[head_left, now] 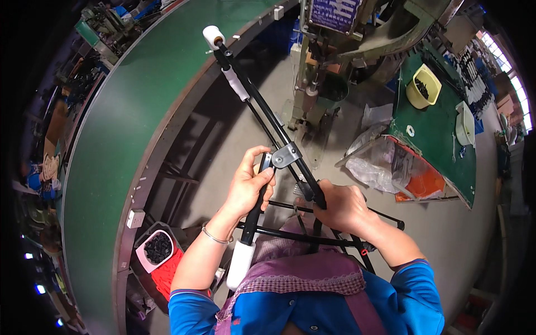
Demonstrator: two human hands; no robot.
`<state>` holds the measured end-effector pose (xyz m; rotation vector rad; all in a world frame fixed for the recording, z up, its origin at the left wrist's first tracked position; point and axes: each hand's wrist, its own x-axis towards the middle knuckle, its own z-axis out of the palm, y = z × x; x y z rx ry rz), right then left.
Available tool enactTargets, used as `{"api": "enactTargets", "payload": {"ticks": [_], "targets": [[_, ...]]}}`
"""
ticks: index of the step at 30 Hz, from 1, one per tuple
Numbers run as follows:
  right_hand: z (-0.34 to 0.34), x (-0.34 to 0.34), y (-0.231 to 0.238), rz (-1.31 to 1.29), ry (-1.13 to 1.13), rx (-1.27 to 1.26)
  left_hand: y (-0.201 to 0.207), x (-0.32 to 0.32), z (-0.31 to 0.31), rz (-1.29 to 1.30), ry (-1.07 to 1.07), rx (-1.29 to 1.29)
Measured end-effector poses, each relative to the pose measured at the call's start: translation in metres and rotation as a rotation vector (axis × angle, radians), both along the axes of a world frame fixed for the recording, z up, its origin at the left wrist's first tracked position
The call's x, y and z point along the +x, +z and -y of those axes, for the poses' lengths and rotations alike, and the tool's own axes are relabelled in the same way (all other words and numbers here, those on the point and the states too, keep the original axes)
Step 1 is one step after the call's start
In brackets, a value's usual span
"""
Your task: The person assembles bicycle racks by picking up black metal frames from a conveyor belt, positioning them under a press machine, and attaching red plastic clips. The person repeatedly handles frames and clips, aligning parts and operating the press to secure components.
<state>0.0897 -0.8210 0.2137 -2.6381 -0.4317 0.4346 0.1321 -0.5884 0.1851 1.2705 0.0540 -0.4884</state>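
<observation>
A long green desk (128, 111) with a brown edge curves down the left side. Ahead stands a worn metal machine (385, 44), and a second green desk (435, 139) lies to the right.

Between the two desks, above the floor and in front of the person's body, is a black tubular frame (258, 97). Its smooth, slightly glossy main tube slants from the upper left toward the right hand, with a thinner rod alongside. More black tubes cross below the hands; how they join is partly hidden.

A yellow tub (413, 99) of small dark parts sits on the right desk; a pink tub (144, 262), also holding black pieces, sits low at the left.

The left hand (244, 187) grips a short black tube, thumb laid along it near the joint. The right hand (343, 206) is wrapped around the main tube's lower end.

A plain white sleeve (241, 262) covers the short tube's lower end, a rounded grey bracket (286, 156) clasps the main tube, and a small rivet (279, 160) shows on the bracket.
</observation>
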Motion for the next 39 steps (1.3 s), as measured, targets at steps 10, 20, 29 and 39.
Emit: {"api": "enactTargets", "payload": {"ticks": [10,20,29,39], "targets": [[0.015,0.033,-0.017,0.028,0.032,-0.009,-0.022,0.029,0.021,-0.074,-0.012,0.002],[0.034,0.064,-0.019,-0.082,0.008,0.002,-0.025,0.059,0.045,-0.109,-0.037,0.031],[0.063,0.085,-0.032,-0.001,0.058,0.059,-0.025,0.080,0.075,-0.121,-0.057,0.085],[0.089,0.111,-0.035,-0.003,0.083,0.040,-0.017,0.098,0.103,-0.088,-0.046,0.118]]}}
